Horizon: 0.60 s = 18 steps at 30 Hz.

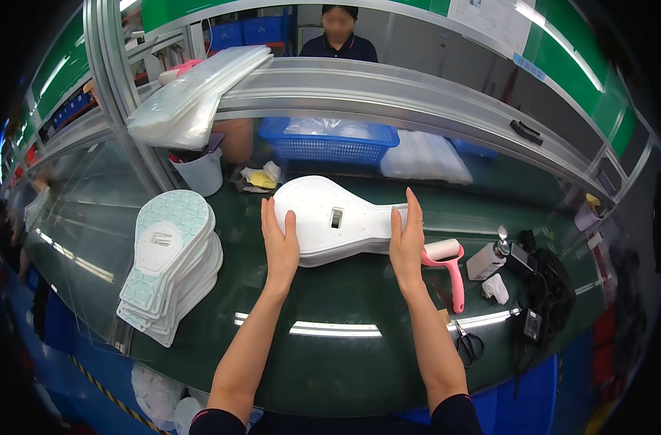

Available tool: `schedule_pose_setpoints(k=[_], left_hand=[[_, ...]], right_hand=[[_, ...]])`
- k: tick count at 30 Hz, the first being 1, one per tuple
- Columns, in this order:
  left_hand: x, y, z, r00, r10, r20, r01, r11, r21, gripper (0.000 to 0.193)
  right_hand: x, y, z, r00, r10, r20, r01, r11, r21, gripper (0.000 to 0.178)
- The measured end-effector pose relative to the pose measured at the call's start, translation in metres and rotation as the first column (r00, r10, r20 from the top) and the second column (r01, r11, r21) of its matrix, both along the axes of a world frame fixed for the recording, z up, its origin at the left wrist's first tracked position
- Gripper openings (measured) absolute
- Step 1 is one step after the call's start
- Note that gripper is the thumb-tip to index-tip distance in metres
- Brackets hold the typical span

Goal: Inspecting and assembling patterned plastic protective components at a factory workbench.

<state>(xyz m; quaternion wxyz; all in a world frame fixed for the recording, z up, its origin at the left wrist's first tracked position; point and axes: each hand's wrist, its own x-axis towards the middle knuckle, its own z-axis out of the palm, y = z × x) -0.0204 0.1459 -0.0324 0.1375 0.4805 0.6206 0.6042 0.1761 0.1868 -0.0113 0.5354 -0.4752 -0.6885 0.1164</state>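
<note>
Green-topped bench (338, 297) below a metal rail (323, 80); co-worker (338, 43) beyond it at twelve o'clock, blue basket (327, 148) nearer on the same line. At centre, a white paddle-shaped stack (312, 206), round end toward nine, narrow end toward three, slot in the top face.

Left hand (278, 243) at the round end, right hand (408, 239) at the narrow one; fingers of both straight and uncurled, thumbs apart. Flanked from both ends, probably to keep the layers square; firmness of pressure impossible to tell. Patterned stack (171, 225) at nine, fanned slightly, likely parked there within easy reach. Pink-handled roller (454, 272) at three, handle toward the worker, presumably for quick pick-up.

Tight beside the right hand because of the roller; scissors (470, 344) at four, near the front edge. Widest stretch of green toward six, between the forearms.
</note>
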Motion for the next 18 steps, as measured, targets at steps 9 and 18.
schedule_pose_setpoints(k=[9, 18], left_hand=[[-0.045, -0.039, 0.033, 0.624, 0.291, -0.725, -0.346, 0.935, 0.078, 0.05], [-0.117, -0.08, 0.03, 0.562, 0.396, -0.726, -0.533, 0.845, 0.049, 0.027]], right_hand=[[0.011, -0.03, 0.01, 1.0, 0.01, 0.027, -0.01, 1.0, -0.009, 0.047], [-0.004, -0.108, 0.031, 0.945, 0.311, -0.103, -0.319, 0.945, -0.072, 0.038]])
